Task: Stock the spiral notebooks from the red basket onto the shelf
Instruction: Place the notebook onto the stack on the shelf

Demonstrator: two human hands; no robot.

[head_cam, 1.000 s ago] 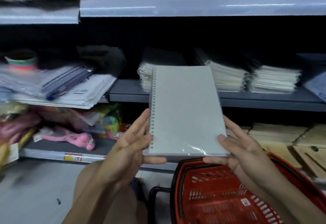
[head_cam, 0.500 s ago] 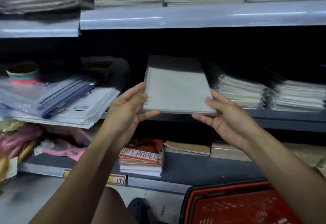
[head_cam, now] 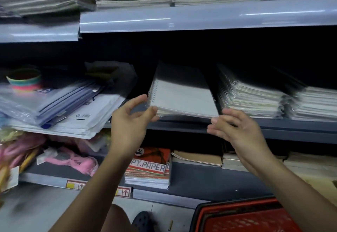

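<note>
A grey spiral notebook (head_cam: 182, 98) in clear wrap lies flat on a low stack on the middle shelf (head_cam: 291, 131), spiral to the left, its far half in shadow. My left hand (head_cam: 129, 122) is at its front left corner, with the thumb and index fingertip touching the corner and the fingers loose. My right hand (head_cam: 235, 127) hovers just below the front right corner, fingers straight and holding nothing. The red basket (head_cam: 242, 217) sits on the floor at the lower right, only partly in view.
Two taller stacks of wrapped spiral notebooks (head_cam: 255, 100) (head_cam: 315, 104) stand right of the placed one. Plastic folders and envelopes (head_cam: 60, 115) overhang the shelf at left. Copy paper pads (head_cam: 149, 167) and brown notebooks lie on the lower shelf. Paper stacks fill the top shelf (head_cam: 200, 18).
Both hands carried the notebook up from over the basket and laid it on the shelf stack. The right hand has let go, and the left hand's hold has loosened to a touch.
</note>
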